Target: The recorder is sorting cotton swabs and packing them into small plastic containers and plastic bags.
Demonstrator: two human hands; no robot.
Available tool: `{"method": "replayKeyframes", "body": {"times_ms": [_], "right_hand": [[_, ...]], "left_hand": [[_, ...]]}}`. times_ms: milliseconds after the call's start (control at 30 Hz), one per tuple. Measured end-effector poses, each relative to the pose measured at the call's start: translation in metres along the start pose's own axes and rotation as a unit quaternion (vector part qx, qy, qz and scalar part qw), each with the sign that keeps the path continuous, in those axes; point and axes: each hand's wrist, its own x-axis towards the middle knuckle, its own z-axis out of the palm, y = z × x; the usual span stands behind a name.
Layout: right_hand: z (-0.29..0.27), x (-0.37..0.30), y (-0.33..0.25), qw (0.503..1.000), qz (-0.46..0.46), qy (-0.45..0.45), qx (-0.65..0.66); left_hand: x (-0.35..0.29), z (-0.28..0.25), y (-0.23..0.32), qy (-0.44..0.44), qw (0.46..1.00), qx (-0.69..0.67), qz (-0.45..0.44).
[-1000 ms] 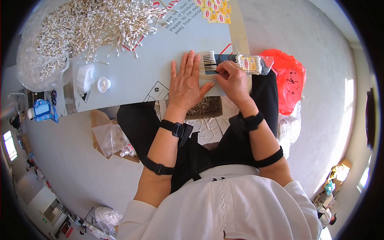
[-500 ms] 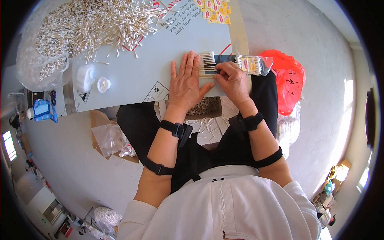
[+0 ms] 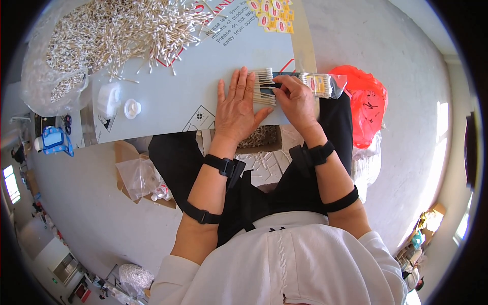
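Note:
My left hand (image 3: 237, 107) lies flat with its fingers stretched over the left ends of a row of white-tipped cotton swabs (image 3: 263, 76) on the table. My right hand (image 3: 297, 101) is closed in a pinch at the right ends of the swabs; what its fingertips hold, if anything, is too small to make out. A dark strip (image 3: 284, 76) lies under the right hand and shows through a gap in the row. Just beyond that hand, a clear plastic bag (image 3: 337, 85) holds swabs and a yellow label card (image 3: 316, 84).
A big heap of loose swabs (image 3: 127, 35) spills from a clear bag at the far left. Near it stand a clear plastic container (image 3: 109, 99) and a round white lid (image 3: 132, 108). Yellow cards (image 3: 274, 14) lie at the back. A red bag (image 3: 363, 107) hangs beyond the table's right edge.
The row of swabs has parted: a gap now shows in its middle, and the nearer swabs are fanned toward me. Both hands have stayed in almost the same place.

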Motion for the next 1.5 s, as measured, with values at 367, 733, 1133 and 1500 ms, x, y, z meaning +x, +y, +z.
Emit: {"method": "replayKeyframes", "body": {"times_ms": [367, 733, 1133, 1500], "right_hand": [[0.003, 0.000, 0.005, 0.998, -0.028, 0.000, -0.056], [0.002, 0.006, 0.000, 0.999, -0.010, 0.000, -0.034], [0.004, 0.010, 0.000, 0.999, -0.016, -0.006, -0.036], [0.002, 0.030, -0.003, 0.999, -0.018, -0.004, -0.043]], "left_hand": [[0.000, 0.000, 0.000, 0.001, 1.000, -0.006, 0.003], [0.000, 0.000, 0.000, -0.003, 1.000, -0.004, -0.001], [0.000, 0.000, -0.001, 0.003, 1.000, -0.004, 0.002], [-0.002, 0.001, -0.002, 0.011, 1.000, -0.011, 0.003]]}}
